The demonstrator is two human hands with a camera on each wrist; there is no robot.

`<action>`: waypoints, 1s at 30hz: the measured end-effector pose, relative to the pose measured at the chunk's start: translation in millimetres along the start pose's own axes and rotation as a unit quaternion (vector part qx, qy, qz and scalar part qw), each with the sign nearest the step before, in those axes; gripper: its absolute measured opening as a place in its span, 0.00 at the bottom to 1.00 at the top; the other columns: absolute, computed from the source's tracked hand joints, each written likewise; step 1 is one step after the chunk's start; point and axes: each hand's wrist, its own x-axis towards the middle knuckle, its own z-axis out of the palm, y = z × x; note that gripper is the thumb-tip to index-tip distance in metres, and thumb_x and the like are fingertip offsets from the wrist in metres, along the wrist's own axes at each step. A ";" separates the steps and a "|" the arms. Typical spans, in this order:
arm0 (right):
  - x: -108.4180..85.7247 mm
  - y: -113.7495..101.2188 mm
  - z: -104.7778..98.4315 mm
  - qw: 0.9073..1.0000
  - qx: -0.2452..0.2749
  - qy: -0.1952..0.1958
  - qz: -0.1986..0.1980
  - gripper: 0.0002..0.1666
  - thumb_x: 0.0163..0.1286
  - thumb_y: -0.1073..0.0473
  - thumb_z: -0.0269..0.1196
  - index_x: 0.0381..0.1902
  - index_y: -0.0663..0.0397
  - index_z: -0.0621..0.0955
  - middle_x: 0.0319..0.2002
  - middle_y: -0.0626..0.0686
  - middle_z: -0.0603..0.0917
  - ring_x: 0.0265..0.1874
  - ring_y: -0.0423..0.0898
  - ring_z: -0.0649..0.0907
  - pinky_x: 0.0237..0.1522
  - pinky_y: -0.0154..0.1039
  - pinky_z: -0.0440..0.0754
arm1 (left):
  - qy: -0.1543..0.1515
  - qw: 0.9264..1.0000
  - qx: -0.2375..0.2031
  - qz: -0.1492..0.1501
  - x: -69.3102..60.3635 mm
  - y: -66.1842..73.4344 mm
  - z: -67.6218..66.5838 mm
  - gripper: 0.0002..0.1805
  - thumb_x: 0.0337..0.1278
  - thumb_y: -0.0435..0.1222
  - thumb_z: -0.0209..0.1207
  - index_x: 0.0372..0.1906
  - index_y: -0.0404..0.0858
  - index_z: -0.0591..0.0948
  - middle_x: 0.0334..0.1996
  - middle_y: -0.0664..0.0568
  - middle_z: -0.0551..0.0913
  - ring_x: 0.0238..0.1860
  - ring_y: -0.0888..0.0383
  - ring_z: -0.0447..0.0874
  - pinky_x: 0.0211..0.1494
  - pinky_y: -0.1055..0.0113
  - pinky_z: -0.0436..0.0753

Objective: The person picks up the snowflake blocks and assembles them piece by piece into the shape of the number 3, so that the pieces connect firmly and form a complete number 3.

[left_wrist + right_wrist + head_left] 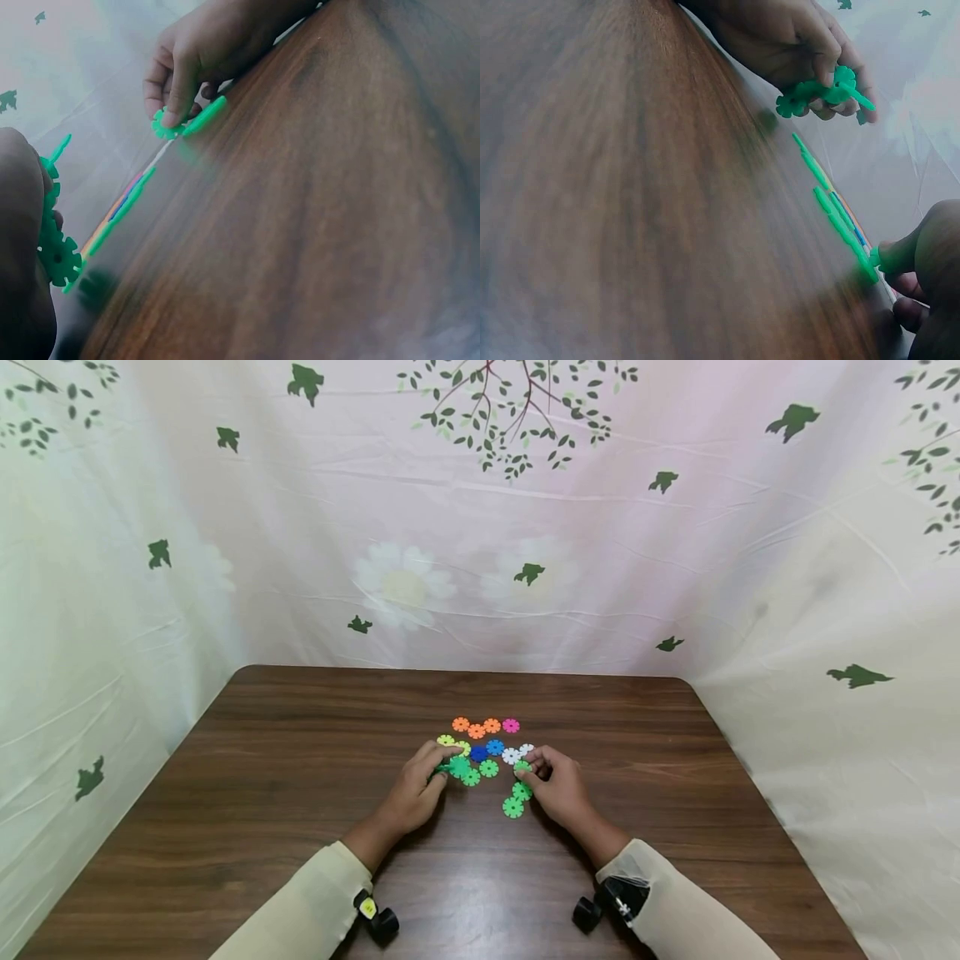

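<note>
My left hand (414, 787) holds a cluster of joined green notched discs (799, 97) between thumb and fingers, raised above the tabletop in the right wrist view. With thumb and fingertips, my right hand (561, 787) pinches one green notched disc (160, 125). Just below that hand, more green discs (513, 807) lie on the table. Between the hands are other flat discs: a light green one (489, 768), dark blue (478, 754), blue (495, 747) and white (512, 757). Yellow discs (446, 740) lie beside the left fingertips, which partly cover one.
Behind these, orange discs (476, 732) and a pink disc (511, 726) form a row. All rest on a brown wooden table (300, 718), whose far edge meets a pale printed curtain (465, 635). Both sleeves carry black wrist devices (626, 897).
</note>
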 end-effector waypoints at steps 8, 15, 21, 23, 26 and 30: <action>1.6 -0.8 1.1 1.000 0.014 0.011 -0.008 0.08 0.68 0.66 0.77 0.40 0.57 0.87 0.33 0.53 0.87 0.33 0.39 0.81 0.38 0.32 0.80 | -0.031 0.999 -0.022 -0.012 0.3 -1.0 -1.7 0.26 0.75 0.31 0.63 0.74 0.35 0.79 0.54 0.47 0.80 0.47 0.56 0.75 0.51 0.64 0.76; 2.5 -2.7 1.6 0.998 0.057 0.023 -0.009 0.06 0.69 0.65 0.77 0.37 0.55 0.88 0.34 0.53 0.89 0.33 0.37 0.82 0.39 0.31 0.81 | -0.020 1.000 -0.018 0.012 2.6 -5.7 1.7 0.22 0.78 0.36 0.66 0.70 0.36 0.81 0.55 0.49 0.81 0.49 0.59 0.77 0.53 0.66 0.79; 3.2 -1.6 6.0 0.994 0.099 0.030 -0.041 0.05 0.69 0.65 0.77 0.38 0.57 0.89 0.36 0.56 0.91 0.32 0.35 0.83 0.39 0.30 0.82 | -0.015 0.999 -0.021 0.021 2.8 -5.6 3.0 0.23 0.74 0.35 0.69 0.68 0.35 0.82 0.58 0.48 0.82 0.56 0.59 0.80 0.61 0.63 0.82; 3.5 -2.0 8.5 0.992 0.107 0.033 -0.058 0.04 0.70 0.65 0.76 0.38 0.58 0.89 0.37 0.58 0.90 0.33 0.35 0.83 0.39 0.31 0.82 | -0.014 0.999 -0.020 0.021 2.7 -5.3 3.8 0.23 0.73 0.35 0.70 0.68 0.35 0.83 0.58 0.48 0.82 0.58 0.58 0.80 0.63 0.62 0.82; 3.9 -2.9 12.5 0.990 0.109 0.039 -0.079 0.04 0.69 0.66 0.76 0.38 0.58 0.89 0.37 0.57 0.89 0.36 0.35 0.82 0.40 0.31 0.82 | -0.009 0.999 -0.017 0.030 2.2 -5.5 5.1 0.22 0.73 0.34 0.70 0.67 0.35 0.83 0.58 0.48 0.83 0.58 0.57 0.81 0.63 0.62 0.82; 5.0 -6.8 17.3 0.988 0.107 0.040 -0.103 0.02 0.70 0.66 0.75 0.39 0.57 0.90 0.38 0.55 0.88 0.39 0.37 0.82 0.43 0.32 0.82 | 0.004 0.999 -0.022 0.043 2.9 -6.0 5.8 0.21 0.73 0.33 0.69 0.65 0.34 0.84 0.56 0.46 0.83 0.56 0.55 0.83 0.61 0.63 0.83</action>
